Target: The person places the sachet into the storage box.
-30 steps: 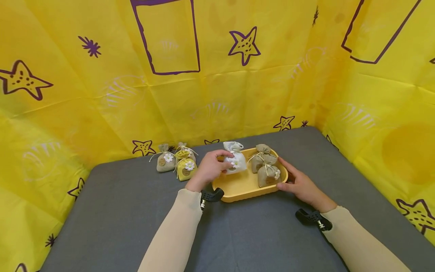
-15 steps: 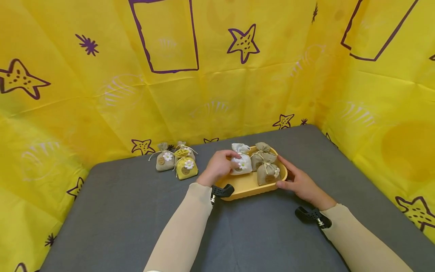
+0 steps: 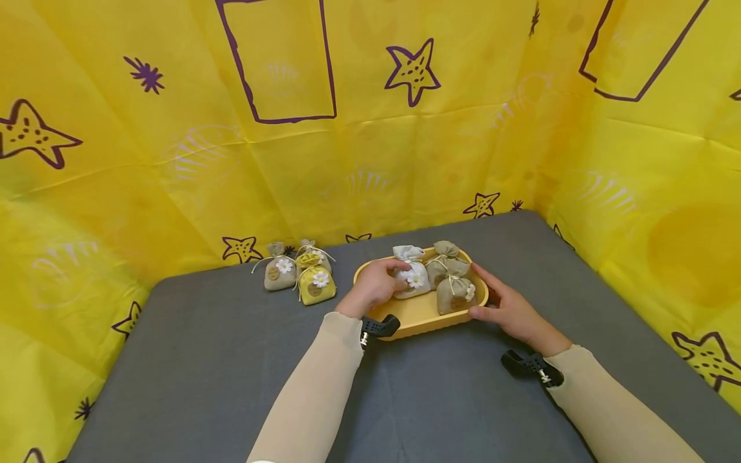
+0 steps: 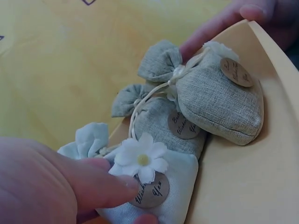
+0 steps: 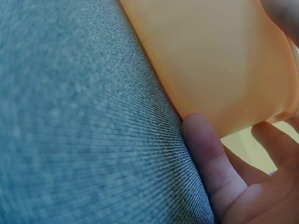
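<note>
My left hand pinches a white drawstring pouch with a white daisy, over the left middle of the yellow tray. In the left wrist view, thumb and fingers are on the front and side of the white pouch, beside its round tag. Two grey-beige linen pouches stand in the tray's right part, and the white one leans against the farther of them. At the tray's right end my right hand grips the wall, thumb on the near side and fingers round the far side.
Left of the tray, a yellow pouch and two beige pouches sit close together on the grey cloth. A yellow printed curtain rises behind the table and along its sides.
My left hand has carried the white pouch rightward and set it against the beige pouches in the tray. The right hand stays at the tray's right end.
</note>
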Motion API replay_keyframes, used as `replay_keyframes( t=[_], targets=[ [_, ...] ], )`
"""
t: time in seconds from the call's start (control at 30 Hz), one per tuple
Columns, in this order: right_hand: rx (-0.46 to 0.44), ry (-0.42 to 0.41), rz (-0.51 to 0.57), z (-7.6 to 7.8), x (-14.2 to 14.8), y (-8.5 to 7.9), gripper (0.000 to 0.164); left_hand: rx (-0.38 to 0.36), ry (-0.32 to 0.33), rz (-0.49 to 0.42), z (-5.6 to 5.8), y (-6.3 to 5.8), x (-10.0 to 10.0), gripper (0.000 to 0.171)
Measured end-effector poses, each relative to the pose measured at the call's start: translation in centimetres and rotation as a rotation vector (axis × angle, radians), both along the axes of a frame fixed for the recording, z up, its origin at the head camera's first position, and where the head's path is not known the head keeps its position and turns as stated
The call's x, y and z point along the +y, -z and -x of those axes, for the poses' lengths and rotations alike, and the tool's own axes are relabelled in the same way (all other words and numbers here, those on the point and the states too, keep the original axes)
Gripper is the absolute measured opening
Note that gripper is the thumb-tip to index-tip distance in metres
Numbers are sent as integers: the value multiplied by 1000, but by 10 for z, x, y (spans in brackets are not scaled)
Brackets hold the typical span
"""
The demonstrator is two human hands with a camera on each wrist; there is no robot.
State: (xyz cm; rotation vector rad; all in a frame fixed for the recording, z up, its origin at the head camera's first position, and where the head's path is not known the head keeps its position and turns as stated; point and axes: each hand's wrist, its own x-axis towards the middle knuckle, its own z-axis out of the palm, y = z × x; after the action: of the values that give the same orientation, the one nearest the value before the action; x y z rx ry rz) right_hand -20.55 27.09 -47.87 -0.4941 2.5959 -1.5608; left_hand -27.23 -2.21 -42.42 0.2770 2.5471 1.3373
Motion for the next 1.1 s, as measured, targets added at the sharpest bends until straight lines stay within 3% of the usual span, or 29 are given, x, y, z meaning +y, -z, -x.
replay_keyframes(
  t=[0.37,0.73,0.93,1.1],
  targets=[
    [2,-1,-5,0,0,-3,90,-37,79,-61,-1,1,-1,39],
    [1,-3,2,-1,0,-1,89,38,156,0,-15,-13,-1,51],
    [8,-5,-12,0,0,-1,89,15,173,-87,-19,-15,-12,57],
    [18,2,-19,0,0,0,89,-32,177,-248,-25,-17,-25,60]
  ],
)
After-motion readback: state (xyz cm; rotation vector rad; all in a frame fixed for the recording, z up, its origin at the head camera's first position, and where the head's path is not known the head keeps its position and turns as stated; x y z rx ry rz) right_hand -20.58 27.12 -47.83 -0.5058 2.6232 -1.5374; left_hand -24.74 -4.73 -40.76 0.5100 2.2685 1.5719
